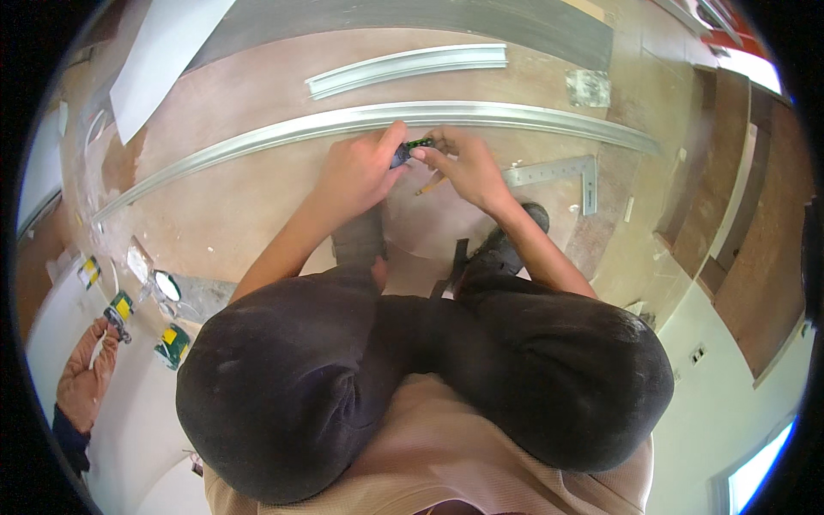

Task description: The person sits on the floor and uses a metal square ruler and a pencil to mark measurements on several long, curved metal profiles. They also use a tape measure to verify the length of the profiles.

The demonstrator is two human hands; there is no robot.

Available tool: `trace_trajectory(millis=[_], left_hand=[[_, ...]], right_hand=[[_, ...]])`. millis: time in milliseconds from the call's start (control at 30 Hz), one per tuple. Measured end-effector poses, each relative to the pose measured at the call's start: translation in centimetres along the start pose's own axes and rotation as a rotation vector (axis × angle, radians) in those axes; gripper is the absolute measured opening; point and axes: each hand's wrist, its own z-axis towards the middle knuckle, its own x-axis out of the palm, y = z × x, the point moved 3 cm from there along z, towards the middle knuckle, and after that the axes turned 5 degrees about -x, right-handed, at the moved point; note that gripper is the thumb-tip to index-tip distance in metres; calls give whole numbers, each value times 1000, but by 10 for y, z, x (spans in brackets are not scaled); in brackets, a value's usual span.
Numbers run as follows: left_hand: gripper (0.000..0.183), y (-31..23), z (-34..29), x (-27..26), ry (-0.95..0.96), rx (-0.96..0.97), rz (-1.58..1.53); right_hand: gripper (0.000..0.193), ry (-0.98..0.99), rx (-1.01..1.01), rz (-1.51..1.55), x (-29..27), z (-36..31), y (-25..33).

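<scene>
I squat with both hands together in front of my shins, over the near side of a long metal channel point(403, 113). My left hand point(360, 172) is closed around a small dark tool point(401, 155) with green marks, which looks like a tape measure. The fingers of my right hand point(468, 167) pinch its right end. A yellow pencil point(430, 184) sticks out below my right hand; whether the fingers grip it is partly hidden. To the right of that hand, a metal carpenter's square point(589, 180) lies on the floor.
Beyond the long channel lies a shorter metal channel point(408, 69). A white sheet point(163, 64) is at the far left, and brown boards point(751, 232) stand at the right. At the left, another person's hand point(88, 373) touches a green-and-yellow box point(122, 303).
</scene>
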Motion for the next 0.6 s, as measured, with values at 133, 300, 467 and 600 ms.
trace_trajectory(millis=[133, 300, 467, 600], left_hand=[[39, -18, 9, 10, 44, 89, -125], [49, -3, 3, 29, 136, -49, -338], [51, 14, -1, 20, 185, -37, -257], [49, 45, -6, -9, 166, -178, -122]], right_hand=[[26, -20, -83, 9, -25, -2, -6], [22, 57, -10, 113, -37, -7, -15], [10, -36, -69, 126, -88, -33, -34], [16, -499, -127, 133, -231, -78, -73]])
